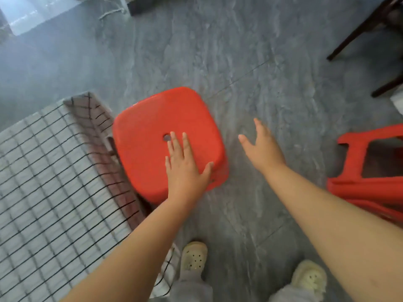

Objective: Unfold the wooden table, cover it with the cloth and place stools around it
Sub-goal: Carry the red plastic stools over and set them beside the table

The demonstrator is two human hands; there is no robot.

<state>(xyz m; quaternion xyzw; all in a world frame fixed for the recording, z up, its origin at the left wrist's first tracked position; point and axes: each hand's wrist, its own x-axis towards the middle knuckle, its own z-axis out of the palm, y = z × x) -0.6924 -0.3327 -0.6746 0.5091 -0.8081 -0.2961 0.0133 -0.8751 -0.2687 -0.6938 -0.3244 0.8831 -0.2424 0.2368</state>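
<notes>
The left hand (185, 168) lies flat with spread fingers on the seat of the red stool (168, 142), gripping nothing; this stool stands just beside the corner of the cloth-covered table (43, 171). The right hand (261, 149) hovers open and empty over the floor. The stool seems light, stiff, smooth plastic, best held at the seat rim, and more stools (370, 175) lie on their side at the right.

Left hand (185, 168) flat, palm down, fingers spread, thumb splayed out to the side, right hand (262, 148) open in mid-air, fingers loosely extended forward, both forearms bare, reaching forward.
</notes>
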